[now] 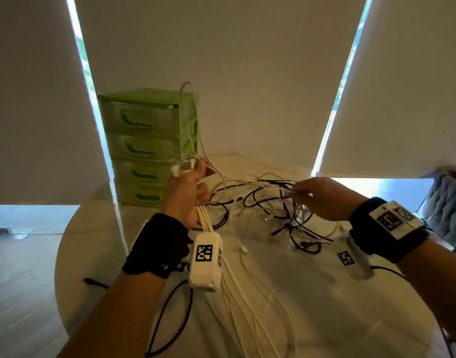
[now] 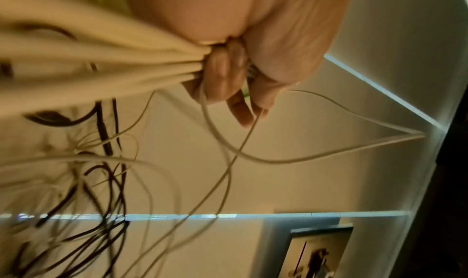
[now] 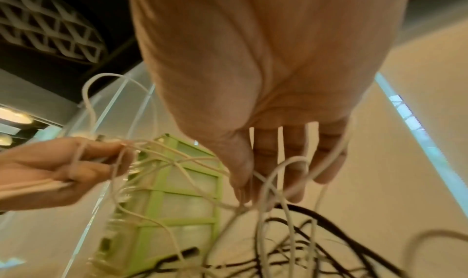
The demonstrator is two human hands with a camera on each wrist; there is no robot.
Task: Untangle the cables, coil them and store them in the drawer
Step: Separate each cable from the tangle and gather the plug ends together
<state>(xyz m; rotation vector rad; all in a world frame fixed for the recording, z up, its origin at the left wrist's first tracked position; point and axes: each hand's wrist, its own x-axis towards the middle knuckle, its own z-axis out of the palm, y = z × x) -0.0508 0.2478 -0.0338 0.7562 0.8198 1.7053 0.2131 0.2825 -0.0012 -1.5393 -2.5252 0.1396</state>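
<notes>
Left hand (image 1: 187,195) is raised beside the green drawer unit (image 1: 147,146), fingers curled round a bundle of white cables (image 2: 106,62) whose plug ends stick out above the fist. Right hand (image 1: 322,197) pinches white strands in the tangle of black and white cables (image 1: 268,205) lying on the worktop (image 1: 312,306); all four drawers are closed.

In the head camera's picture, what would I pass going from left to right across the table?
Green drawer unit → left hand gripping white cables → tangle of black and white cables → right hand pinching a white strand → grey knitted blanket at the far right edge.
</notes>
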